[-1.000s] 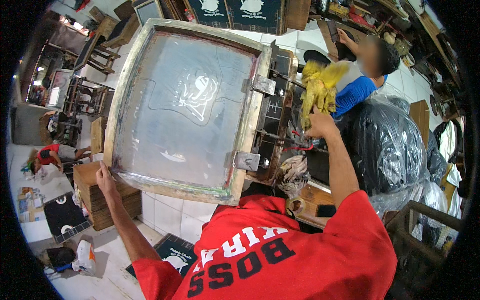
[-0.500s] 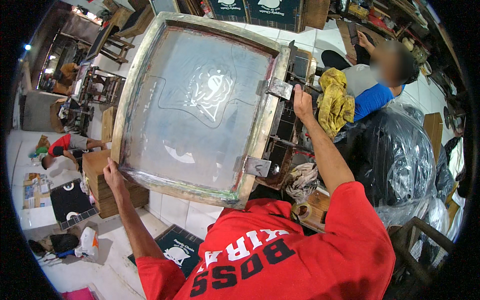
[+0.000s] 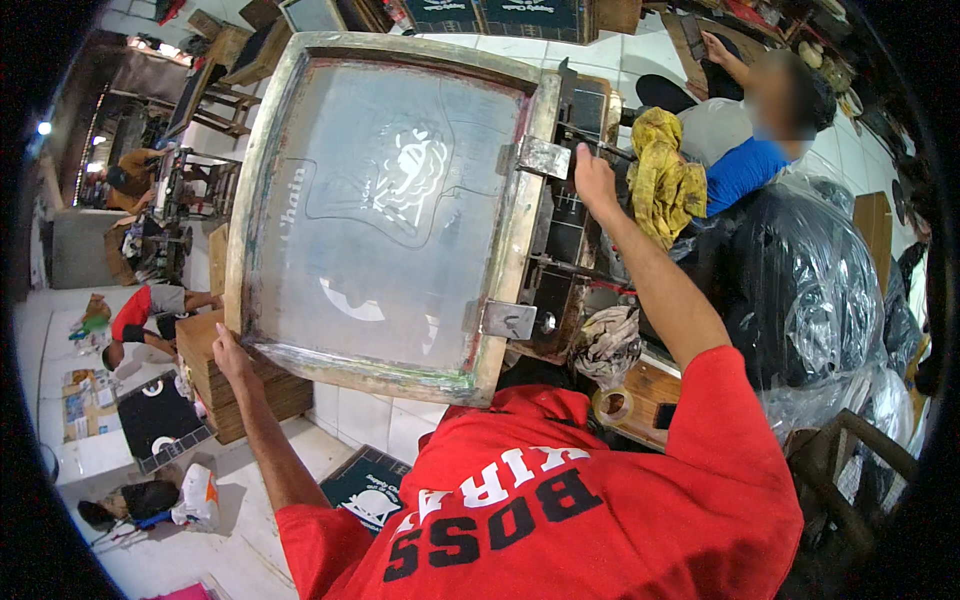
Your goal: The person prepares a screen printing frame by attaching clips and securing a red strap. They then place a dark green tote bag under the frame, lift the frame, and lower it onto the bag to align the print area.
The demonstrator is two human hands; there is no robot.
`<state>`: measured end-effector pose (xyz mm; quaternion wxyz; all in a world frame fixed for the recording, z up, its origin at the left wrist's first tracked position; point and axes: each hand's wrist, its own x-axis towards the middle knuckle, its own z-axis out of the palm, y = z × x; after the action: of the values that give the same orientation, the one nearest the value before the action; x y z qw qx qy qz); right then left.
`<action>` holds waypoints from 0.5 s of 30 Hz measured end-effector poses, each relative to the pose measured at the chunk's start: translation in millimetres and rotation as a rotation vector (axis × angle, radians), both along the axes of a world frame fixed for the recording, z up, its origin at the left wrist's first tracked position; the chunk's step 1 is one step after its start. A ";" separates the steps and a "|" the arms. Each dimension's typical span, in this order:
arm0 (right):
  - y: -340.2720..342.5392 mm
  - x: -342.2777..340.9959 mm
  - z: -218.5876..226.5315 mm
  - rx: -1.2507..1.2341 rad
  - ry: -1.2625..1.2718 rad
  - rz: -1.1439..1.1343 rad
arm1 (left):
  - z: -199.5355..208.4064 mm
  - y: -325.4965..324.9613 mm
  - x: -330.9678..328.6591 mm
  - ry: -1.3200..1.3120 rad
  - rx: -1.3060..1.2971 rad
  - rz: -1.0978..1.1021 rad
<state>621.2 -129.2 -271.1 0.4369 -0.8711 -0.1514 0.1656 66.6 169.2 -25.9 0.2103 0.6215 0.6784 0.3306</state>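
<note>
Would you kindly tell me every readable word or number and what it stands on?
I won't copy wording, only place it.
Red shirt: large white and black letters, readable.
Framed screen: faint letters along its left side.
Dark panel beside the shirt: small white letters.
Upper dark panels: small letters, hard to read.

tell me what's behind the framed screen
Behind the framed screen, stacked brown boards show past its lower left corner, white floor tiles past its lower edge and dark equipment past its right side. What lies behind its cloudy middle is covered from view.
</note>
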 end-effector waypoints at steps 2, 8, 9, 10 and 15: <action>-7.0 -14.7 -3.5 0.309 -0.148 0.045 | 1.6 -5.5 1.4 0.001 0.055 -0.021; 3.4 -14.8 -14.2 0.412 -0.156 -0.039 | 4.1 -10.1 6.9 0.004 0.046 0.018; 6.9 -13.6 -15.4 0.388 -0.082 -0.080 | 3.7 -8.6 7.3 0.003 0.065 0.005; 9.9 -12.4 -16.2 0.414 -0.070 -0.093 | 3.6 -7.7 6.8 0.006 0.082 -0.006; 14.2 3.0 -15.2 0.221 0.533 -0.110 | -5.3 -2.7 9.1 0.106 0.090 -0.004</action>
<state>624.2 -115.0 -286.3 0.5616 -0.7510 -0.0012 0.3471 75.7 166.4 -31.2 0.1466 0.6483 0.6718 0.3271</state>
